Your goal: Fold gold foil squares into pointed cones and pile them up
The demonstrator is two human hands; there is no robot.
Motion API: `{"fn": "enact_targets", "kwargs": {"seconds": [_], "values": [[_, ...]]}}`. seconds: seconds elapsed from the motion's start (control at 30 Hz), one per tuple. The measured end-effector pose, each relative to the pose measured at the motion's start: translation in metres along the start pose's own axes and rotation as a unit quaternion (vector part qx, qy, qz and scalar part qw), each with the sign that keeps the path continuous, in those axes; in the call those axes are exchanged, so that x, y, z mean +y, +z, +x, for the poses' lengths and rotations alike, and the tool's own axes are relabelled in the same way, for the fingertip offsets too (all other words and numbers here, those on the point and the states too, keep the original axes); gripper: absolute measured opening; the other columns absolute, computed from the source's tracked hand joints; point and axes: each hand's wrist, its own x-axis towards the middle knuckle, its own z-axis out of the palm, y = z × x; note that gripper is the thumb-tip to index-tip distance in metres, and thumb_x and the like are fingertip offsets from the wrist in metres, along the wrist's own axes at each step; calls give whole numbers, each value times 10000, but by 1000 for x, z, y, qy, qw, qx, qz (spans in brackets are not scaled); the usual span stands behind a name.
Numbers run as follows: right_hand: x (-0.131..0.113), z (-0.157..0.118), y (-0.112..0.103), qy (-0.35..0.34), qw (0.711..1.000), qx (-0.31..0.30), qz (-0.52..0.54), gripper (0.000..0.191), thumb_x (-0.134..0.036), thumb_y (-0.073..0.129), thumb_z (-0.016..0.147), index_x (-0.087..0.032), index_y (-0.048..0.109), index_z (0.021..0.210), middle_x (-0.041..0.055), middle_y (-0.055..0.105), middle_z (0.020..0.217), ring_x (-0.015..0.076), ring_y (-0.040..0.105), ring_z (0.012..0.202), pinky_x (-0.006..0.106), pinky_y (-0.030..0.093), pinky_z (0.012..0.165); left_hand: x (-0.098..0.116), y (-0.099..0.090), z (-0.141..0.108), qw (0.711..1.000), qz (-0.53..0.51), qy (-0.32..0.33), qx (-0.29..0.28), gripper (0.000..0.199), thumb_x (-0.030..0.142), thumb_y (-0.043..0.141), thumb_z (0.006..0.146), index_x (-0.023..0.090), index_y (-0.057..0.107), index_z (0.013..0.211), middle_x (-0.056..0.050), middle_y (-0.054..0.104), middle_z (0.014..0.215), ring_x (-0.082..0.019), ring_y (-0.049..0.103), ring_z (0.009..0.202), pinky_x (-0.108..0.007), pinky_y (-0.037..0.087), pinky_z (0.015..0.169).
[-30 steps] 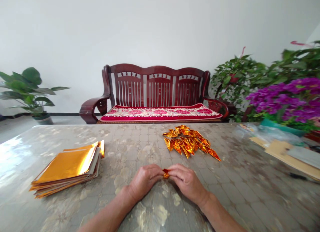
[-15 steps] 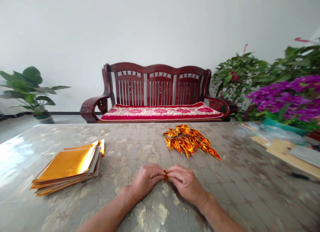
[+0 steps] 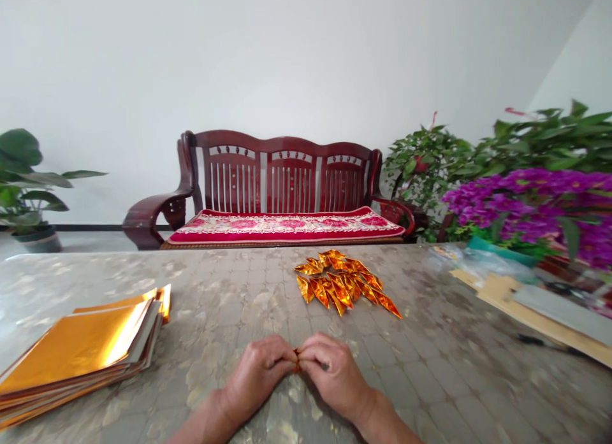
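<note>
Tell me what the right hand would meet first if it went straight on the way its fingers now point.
The right hand would meet the small folded gold foil piece first, since its fingertips are pinching it. Directly beyond that is the left hand.

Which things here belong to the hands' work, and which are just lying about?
Work: left hand, right hand, the gold foil piece they pinch, folded foil pieces, stacked gold foil sheets.
Lying about: wooden bench, purple-flowered plant, plastic bag, cardboard.
</note>
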Motion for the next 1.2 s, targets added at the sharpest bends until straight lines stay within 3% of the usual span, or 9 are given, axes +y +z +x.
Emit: {"fn": "enact_targets", "kwargs": {"seconds": [0.33,0.6,0.93,1.2], "values": [[-4,2,5,17,996,71,47,188,-67,639,793,-212,706,693,21,711,750,138,676,696,212,519,668,5,2,-1,998,-19,-11,55,151,165,649,872,215,721,749,14,722,744,-134,688,715,-199,491,686],[-9,3,3,5,993,95,65,174,-92,645,812,-211,700,697,31,716,752,145,678,690,218,530,656,12,5,-2,994,-42,-9,97,142,155,663,861,211,728,747,4,728,730,-138,687,699,-207,497,680],[-8,3,5,-7,993,94,72,186,-80,634,828,-198,685,694,17,695,725,133,671,673,206,515,637,14,7,-3,992,-49,11,116,163,103,656,850,197,722,735,14,718,713,-111,678,683,-178,475,671],[1,6,9,13,996,74,53,174,-103,628,843,-212,715,739,25,725,796,149,693,738,227,539,693,9,4,3,993,-32,-34,104,169,89,641,831,199,725,734,18,715,728,-113,673,702,-177,470,692]]}}
